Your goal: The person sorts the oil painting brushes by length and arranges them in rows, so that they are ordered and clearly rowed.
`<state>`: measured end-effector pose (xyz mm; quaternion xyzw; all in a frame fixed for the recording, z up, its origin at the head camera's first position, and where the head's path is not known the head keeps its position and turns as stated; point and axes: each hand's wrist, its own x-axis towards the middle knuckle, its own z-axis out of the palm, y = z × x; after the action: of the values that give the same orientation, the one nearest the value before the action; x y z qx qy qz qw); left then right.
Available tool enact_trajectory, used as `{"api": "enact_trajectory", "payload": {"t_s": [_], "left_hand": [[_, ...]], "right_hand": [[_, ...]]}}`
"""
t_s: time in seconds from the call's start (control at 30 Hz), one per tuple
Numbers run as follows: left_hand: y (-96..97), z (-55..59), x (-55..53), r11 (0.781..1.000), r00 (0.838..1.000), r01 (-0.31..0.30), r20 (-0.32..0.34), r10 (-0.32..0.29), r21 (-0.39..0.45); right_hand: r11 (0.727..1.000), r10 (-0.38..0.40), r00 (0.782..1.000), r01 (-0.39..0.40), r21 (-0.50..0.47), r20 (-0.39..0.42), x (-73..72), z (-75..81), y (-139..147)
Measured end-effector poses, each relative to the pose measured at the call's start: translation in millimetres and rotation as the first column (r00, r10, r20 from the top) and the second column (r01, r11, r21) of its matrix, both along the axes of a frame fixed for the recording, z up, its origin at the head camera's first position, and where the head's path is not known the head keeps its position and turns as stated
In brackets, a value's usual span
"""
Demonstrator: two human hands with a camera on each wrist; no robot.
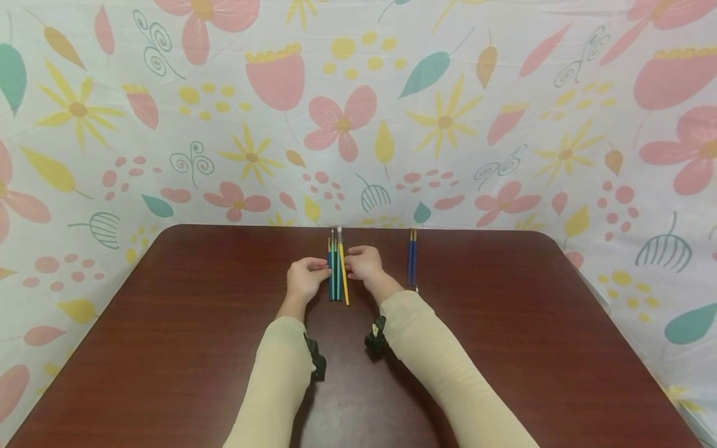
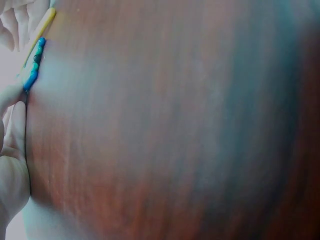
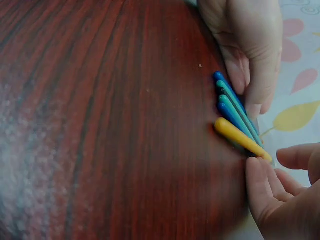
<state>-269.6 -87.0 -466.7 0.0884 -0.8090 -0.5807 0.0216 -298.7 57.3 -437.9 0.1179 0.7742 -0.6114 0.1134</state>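
Several slim paintbrushes lie side by side near the far edge of the table: blue and teal-handled brushes (image 1: 334,280), with a yellow-handled paintbrush (image 1: 344,274) slightly slanted at their right. My left hand (image 1: 305,278) is at the row's left side, thumb and fingertips against the outer blue brush (image 3: 218,76). From the right, my right hand (image 1: 365,264) touches the yellow brush (image 3: 235,134) with its fingertips, thumb held apart. In the left wrist view, only the handle ends of the blue brushes (image 2: 33,75) and the yellow one show clearly.
Two more blue paintbrushes (image 1: 412,256) lie to the right, behind the right forearm, with a small pale tip (image 1: 416,289) just below them. The dark wooden table (image 1: 185,348) ends at a floral cloth backdrop (image 1: 347,162). Each wrist wears a black camera.
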Motion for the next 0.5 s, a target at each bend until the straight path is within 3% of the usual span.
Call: {"api": "enact_trajectory", "payload": {"t_s": [0.27,0.5], "left_hand": [[0.2,-0.7,-0.3,1.000,1.000,-0.005,0.001,0.005,-0.021],[0.1,0.0,0.7,1.000,1.000,-0.006,0.007,0.006,-0.017]], "right_hand": [[0.985,-0.017,0.998,0.027,0.173,-0.057,-0.7,-2.7,-7],[0.941,-0.008,0.994,0.043,0.335,-0.107,1.3,-3.2,-11]]}}
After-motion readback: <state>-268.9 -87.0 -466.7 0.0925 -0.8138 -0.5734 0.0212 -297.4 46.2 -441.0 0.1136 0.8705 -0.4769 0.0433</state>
